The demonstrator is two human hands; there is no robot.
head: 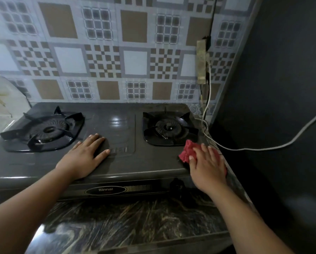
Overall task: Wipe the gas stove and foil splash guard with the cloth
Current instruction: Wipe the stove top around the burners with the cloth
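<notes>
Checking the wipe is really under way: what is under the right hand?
A red cloth lies under the right hand, pressed by straight fingers on the gas stove at its front right corner. The hand covers most of the cloth and the stove surface beneath.

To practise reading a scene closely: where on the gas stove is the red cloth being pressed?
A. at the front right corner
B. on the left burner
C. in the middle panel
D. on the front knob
A: the right hand presses the red cloth flat on the gas stove at its front right corner.
</notes>
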